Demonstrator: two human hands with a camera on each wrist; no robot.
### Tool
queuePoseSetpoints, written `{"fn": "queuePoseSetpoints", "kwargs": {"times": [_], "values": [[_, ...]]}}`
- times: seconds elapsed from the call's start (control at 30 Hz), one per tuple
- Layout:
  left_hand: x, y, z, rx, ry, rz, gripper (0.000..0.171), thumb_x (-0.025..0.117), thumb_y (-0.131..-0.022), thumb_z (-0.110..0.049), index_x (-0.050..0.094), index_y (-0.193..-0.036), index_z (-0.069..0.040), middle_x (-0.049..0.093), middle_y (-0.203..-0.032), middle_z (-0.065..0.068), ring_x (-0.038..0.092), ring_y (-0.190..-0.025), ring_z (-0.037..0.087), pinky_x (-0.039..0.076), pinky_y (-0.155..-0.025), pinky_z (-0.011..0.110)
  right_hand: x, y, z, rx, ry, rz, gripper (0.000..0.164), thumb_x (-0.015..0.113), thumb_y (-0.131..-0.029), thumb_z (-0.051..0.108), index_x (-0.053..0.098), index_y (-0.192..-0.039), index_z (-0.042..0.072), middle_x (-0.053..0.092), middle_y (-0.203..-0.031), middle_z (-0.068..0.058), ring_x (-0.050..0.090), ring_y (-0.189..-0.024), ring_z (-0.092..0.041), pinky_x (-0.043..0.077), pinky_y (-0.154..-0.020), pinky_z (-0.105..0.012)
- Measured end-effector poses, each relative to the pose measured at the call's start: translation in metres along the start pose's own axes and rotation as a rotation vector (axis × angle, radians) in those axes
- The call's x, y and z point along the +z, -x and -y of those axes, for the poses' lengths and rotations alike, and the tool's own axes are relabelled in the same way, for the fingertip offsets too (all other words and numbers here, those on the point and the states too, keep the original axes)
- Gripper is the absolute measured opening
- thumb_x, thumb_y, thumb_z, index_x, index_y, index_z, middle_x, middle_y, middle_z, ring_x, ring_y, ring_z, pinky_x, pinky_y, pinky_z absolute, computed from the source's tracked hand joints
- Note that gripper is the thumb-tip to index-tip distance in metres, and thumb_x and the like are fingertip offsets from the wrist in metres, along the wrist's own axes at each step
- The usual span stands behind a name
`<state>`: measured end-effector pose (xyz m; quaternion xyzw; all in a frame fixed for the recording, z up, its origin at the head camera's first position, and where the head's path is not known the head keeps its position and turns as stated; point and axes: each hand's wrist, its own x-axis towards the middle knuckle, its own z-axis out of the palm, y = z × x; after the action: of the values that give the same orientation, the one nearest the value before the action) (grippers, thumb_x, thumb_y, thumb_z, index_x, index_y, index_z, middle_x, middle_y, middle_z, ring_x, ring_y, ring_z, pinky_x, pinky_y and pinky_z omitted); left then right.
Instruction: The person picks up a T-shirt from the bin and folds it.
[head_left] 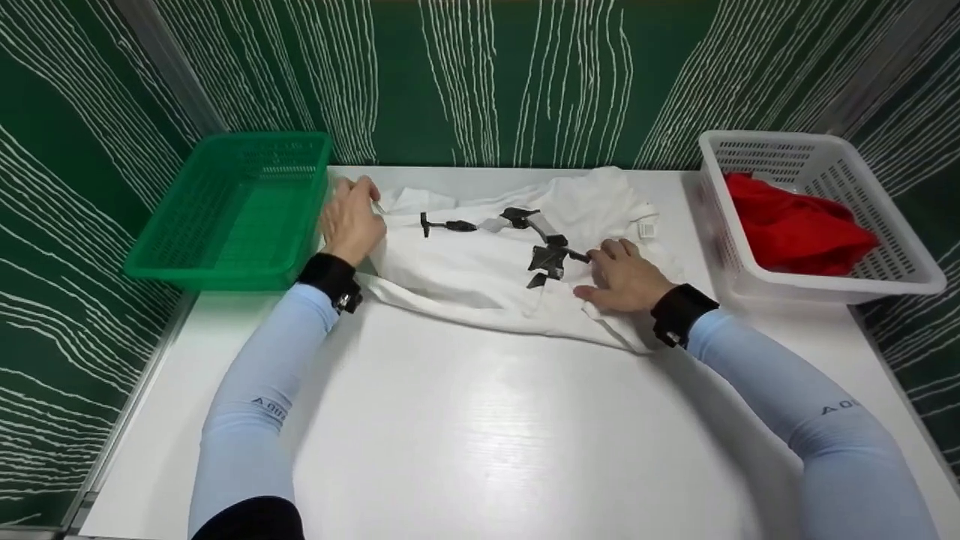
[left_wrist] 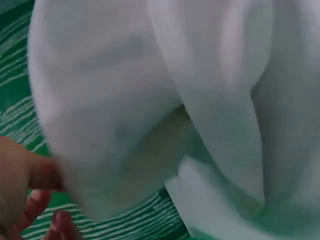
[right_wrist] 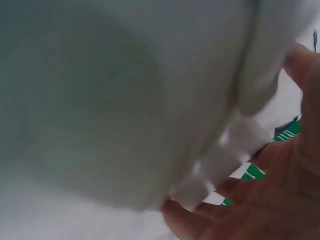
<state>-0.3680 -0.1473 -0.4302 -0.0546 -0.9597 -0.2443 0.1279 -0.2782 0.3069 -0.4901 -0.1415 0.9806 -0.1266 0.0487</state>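
A white T-shirt [head_left: 465, 270] with a black and grey print [head_left: 550, 259] lies rumpled across the white table. At its left end, my left hand [head_left: 352, 221] holds the cloth near the green basket. Lifted white fabric [left_wrist: 110, 115] fills most of the left wrist view, its edge between the thumb and fingers [left_wrist: 37, 207]. On the right part of the shirt, beside the print, my right hand [head_left: 626, 277] grips a bunched fold. Up close in the right wrist view, the white cloth [right_wrist: 215, 165] runs between thumb and curled fingers [right_wrist: 185, 220].
A green plastic basket [head_left: 225, 274] stands at the back left, close to my left hand. At the back right is a white basket [head_left: 832, 283] holding red cloth [head_left: 795, 225]. Green walls with white wavy lines [head_left: 465, 90] enclose the table [head_left: 480, 435] at the back and sides.
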Motion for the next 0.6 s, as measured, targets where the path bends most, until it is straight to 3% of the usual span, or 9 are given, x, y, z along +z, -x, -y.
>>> {"fn": "queuePoseSetpoints", "kwargs": {"times": [0.07,0.17,0.23,0.27,0.3,0.37,0.47,0.6], "values": [[-0.001,0.014,-0.002,0.059,-0.022,0.208,0.015,0.074,-0.094,-0.020,0.068,-0.105,-0.010,0.066,-0.107,0.014,0.063,-0.095,0.035,0.051,-0.083,0.050,0.001,0.004,0.000,0.008,-0.010,-0.064,0.066,0.065,-0.103,0.060,0.068,-0.131,0.001,0.060,-0.142,-0.027,0.054,-0.133,-0.048,0.055,-0.100,-0.066],[0.000,0.038,-0.004,0.138,-0.037,0.569,0.041,0.087,-0.088,-0.047,0.071,-0.101,-0.012,0.070,-0.101,0.007,0.063,-0.095,0.027,0.051,-0.085,0.043,-0.001,0.010,0.004,0.060,-0.031,-0.067,0.060,0.075,-0.092,0.070,0.075,-0.101,0.011,0.073,-0.103,-0.012,0.068,-0.094,-0.034,0.057,-0.070,-0.050],[0.000,0.051,-0.006,0.186,-0.058,0.720,0.053,0.094,-0.080,-0.052,0.071,-0.107,-0.012,0.069,-0.107,0.007,0.062,-0.100,0.026,0.051,-0.089,0.042,-0.006,0.013,0.007,0.056,-0.050,-0.016,0.054,0.084,-0.086,0.066,0.074,-0.095,0.013,0.073,-0.088,-0.005,0.067,-0.081,-0.026,0.052,-0.064,-0.042],[0.000,0.056,-0.006,0.216,-0.081,0.751,0.055,0.097,-0.077,-0.048,0.071,-0.110,-0.012,0.068,-0.111,0.008,0.060,-0.103,0.027,0.051,-0.092,0.043,-0.008,0.014,0.008,0.044,-0.075,0.017,0.049,0.088,-0.084,0.059,0.074,-0.094,0.013,0.072,-0.085,-0.003,0.066,-0.079,-0.024,0.050,-0.064,-0.040],[0.002,0.061,-0.006,0.244,-0.106,0.754,0.054,0.097,-0.076,-0.040,0.070,-0.113,-0.012,0.066,-0.115,0.008,0.059,-0.106,0.028,0.051,-0.095,0.044,-0.009,0.014,0.008,0.023,-0.103,0.042,0.043,0.092,-0.081,0.049,0.074,-0.096,0.012,0.072,-0.084,-0.002,0.066,-0.079,-0.023,0.050,-0.067,-0.038],[0.004,0.067,-0.005,0.289,-0.153,0.697,0.049,0.093,-0.077,-0.020,0.069,-0.118,-0.011,0.062,-0.122,0.011,0.057,-0.111,0.031,0.051,-0.099,0.048,-0.011,0.014,0.006,-0.050,-0.151,0.050,0.037,0.093,-0.077,0.028,0.073,-0.102,0.010,0.069,-0.084,-0.001,0.063,-0.079,-0.019,0.049,-0.072,-0.036],[0.007,0.072,0.002,0.343,-0.239,0.533,0.043,0.077,-0.080,0.003,0.069,-0.121,-0.007,0.060,-0.123,0.018,0.059,-0.111,0.038,0.056,-0.095,0.054,-0.016,0.016,0.003,-0.150,-0.273,0.032,0.038,0.081,-0.075,0.003,0.074,-0.113,0.007,0.066,-0.082,-0.001,0.059,-0.076,-0.015,0.047,-0.075,-0.031],[0.006,0.077,0.017,0.399,-0.309,0.314,0.018,0.066,-0.090,0.007,0.073,-0.104,-0.001,0.066,-0.106,0.024,0.068,-0.094,0.044,0.062,-0.075,0.058,-0.030,0.026,-0.004,-0.242,-0.458,-0.004,0.040,0.062,-0.078,-0.011,0.078,-0.112,0.004,0.063,-0.080,0.002,0.050,-0.069,-0.006,0.041,-0.066,-0.022]]}}
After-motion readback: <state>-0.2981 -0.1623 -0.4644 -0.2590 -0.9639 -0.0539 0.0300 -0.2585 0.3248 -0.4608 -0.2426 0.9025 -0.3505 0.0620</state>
